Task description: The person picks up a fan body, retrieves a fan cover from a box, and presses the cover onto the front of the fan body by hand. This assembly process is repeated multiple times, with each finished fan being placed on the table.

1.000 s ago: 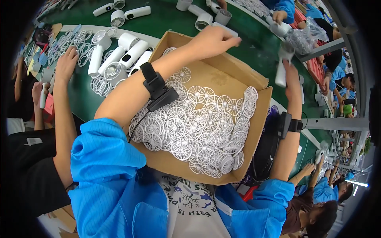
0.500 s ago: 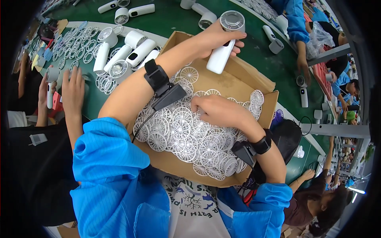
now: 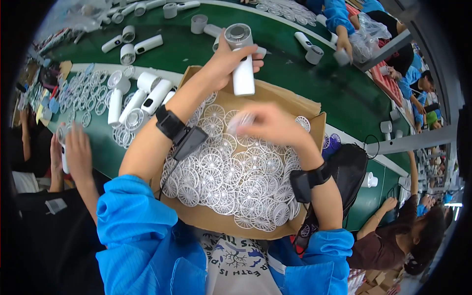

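My left hand (image 3: pixel 221 63) is closed around a white handheld fan (image 3: pixel 244 81) above the far edge of a cardboard box (image 3: pixel 290 97). The fan's round head points up and its handle hangs down. Over the pile, my right hand (image 3: pixel 273 124) pinches a white round spoked grille (image 3: pixel 240 122); hand and grille are blurred by motion. Many more such grilles (image 3: pixel 231 177) lie loosely heaped in the box in front of me.
Left of the box, several white fans (image 3: pixel 132 104) and ring parts (image 3: pixel 88 93) lie on the green table (image 3: pixel 162 54). A co-worker's hands (image 3: pixel 78 152) hold a fan there. A black bag (image 3: pixel 346 169) sits right of the box, below a metal bar (image 3: pixel 418 142).
My right hand has come up off the pile with a grille in its fingers. The left hand still grips the fan, now more upright. The whole view has shifted somewhat.
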The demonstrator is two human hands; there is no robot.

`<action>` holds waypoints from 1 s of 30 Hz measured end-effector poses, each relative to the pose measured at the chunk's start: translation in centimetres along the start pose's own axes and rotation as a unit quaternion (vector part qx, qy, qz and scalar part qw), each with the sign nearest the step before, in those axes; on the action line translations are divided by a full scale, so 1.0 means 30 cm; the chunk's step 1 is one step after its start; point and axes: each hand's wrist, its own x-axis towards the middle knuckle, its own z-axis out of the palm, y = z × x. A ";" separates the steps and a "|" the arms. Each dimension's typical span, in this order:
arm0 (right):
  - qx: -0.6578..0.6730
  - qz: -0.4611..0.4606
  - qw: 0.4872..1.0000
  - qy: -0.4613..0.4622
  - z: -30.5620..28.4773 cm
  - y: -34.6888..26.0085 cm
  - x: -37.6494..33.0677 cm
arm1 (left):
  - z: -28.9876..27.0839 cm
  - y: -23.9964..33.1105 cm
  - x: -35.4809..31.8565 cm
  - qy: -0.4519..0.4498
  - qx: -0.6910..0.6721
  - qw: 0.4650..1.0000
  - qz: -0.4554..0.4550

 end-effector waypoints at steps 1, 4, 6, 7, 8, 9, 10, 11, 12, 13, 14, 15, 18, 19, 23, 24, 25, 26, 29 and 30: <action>0.123 -0.009 0.979 0.162 -0.033 -0.005 -0.004 | -0.001 0.005 0.000 -0.004 0.012 1.000 0.004; 0.342 -0.112 0.831 0.425 -0.112 0.053 0.007 | 0.047 0.017 -0.041 -0.098 0.028 0.995 0.015; 0.369 -0.116 0.813 0.434 -0.118 0.061 0.005 | 0.082 0.025 -0.066 -0.145 0.037 0.989 0.019; 0.400 -0.113 0.799 0.434 -0.110 0.062 0.009 | 0.092 0.024 -0.078 -0.146 0.076 0.983 0.082; 0.431 -0.109 0.784 0.433 -0.106 0.066 0.012 | 0.100 0.023 -0.086 -0.146 0.112 0.972 0.144; 0.432 -0.111 0.782 0.435 -0.103 0.068 0.010 | 0.107 0.023 -0.094 -0.144 0.147 0.957 0.205; 0.421 -0.115 0.792 0.426 -0.101 0.072 0.010 | 0.112 0.023 -0.098 -0.146 0.149 0.956 0.204; 0.410 -0.118 0.802 0.417 -0.098 0.075 0.009 | 0.116 0.022 -0.101 -0.133 0.155 0.951 0.233; 0.399 -0.122 0.812 0.407 -0.097 0.078 0.013 | 0.117 0.024 -0.101 -0.119 0.161 0.944 0.262; 0.401 -0.124 0.812 0.406 -0.097 0.078 0.013 | 0.118 0.025 -0.102 -0.105 0.166 0.936 0.290; 0.400 -0.121 0.815 0.403 -0.099 0.077 0.009 | 0.120 0.024 -0.105 -0.104 0.169 0.936 0.291; 0.398 -0.117 0.817 0.400 -0.101 0.075 0.005 | 0.125 0.023 -0.107 -0.098 0.165 0.936 0.297; 0.401 -0.124 0.820 0.389 -0.100 0.075 0.008 | 0.128 0.027 -0.110 -0.086 0.157 0.934 0.309; 0.405 -0.131 0.820 0.383 -0.099 0.075 0.007 | 0.127 0.029 -0.111 -0.090 0.159 0.933 0.309; 0.443 -0.149 0.804 0.368 -0.095 0.075 0.003 | 0.123 0.031 -0.119 -0.089 0.184 0.925 0.320; 0.459 -0.153 0.795 0.365 -0.097 0.073 0.000 | 0.126 0.031 -0.121 -0.083 0.202 0.919 0.330; 0.458 -0.154 0.795 0.365 -0.100 0.075 -0.003 | 0.130 0.031 -0.121 -0.076 0.221 0.911 0.339; 0.413 -0.137 0.817 0.378 -0.102 0.080 -0.007 | 0.133 0.030 -0.117 -0.077 0.220 0.911 0.340; 0.321 -0.102 0.854 0.397 -0.104 0.080 -0.012 | 0.127 0.019 -0.097 -0.057 0.212 0.913 0.344; 0.374 -0.109 0.839 0.380 -0.105 0.064 -0.014 | 0.118 0.017 -0.093 -0.054 0.214 0.913 0.344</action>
